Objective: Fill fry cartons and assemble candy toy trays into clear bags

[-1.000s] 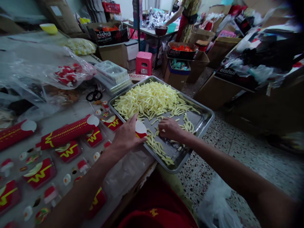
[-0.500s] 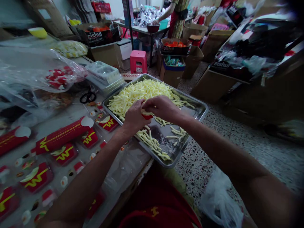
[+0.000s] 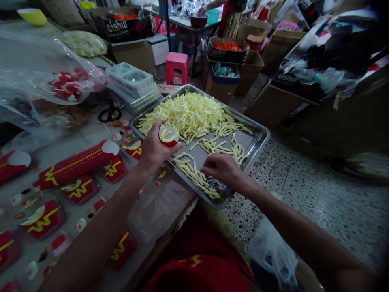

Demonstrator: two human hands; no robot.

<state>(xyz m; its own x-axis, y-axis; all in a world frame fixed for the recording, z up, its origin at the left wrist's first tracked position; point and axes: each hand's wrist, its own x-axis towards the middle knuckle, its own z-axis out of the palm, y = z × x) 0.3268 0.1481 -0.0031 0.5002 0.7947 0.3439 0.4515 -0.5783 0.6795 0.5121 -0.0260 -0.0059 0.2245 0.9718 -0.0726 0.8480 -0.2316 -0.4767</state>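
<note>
My left hand [image 3: 154, 148] is closed round a small red and white fries carton [image 3: 168, 137], tilted so its open top with a few pale strips inside faces me. My right hand [image 3: 223, 169] is low over the near part of a metal tray [image 3: 263, 136], its fingers curled together beside a row of pale yellow fry-like strips [image 3: 194, 174]. Whatever its fingertips hold is hidden. A large heap of the same strips [image 3: 188, 111] fills the far side of the tray, with looser ones nearer me.
On the table at left lie a stack of nested red cartons [image 3: 77, 164], several packed red fries sets [image 3: 82, 188], scissors [image 3: 110, 113] and clear plastic trays [image 3: 132, 79]. A pink stool [image 3: 177, 69] and cardboard boxes [image 3: 226, 50] stand beyond. A co-worker's arm [image 3: 214, 5] reaches over a bowl.
My hands have moved apart. The right left the carton and came down toward the strips at the tray's near side; the left shifted slightly left with the carton, its opening now visible.
</note>
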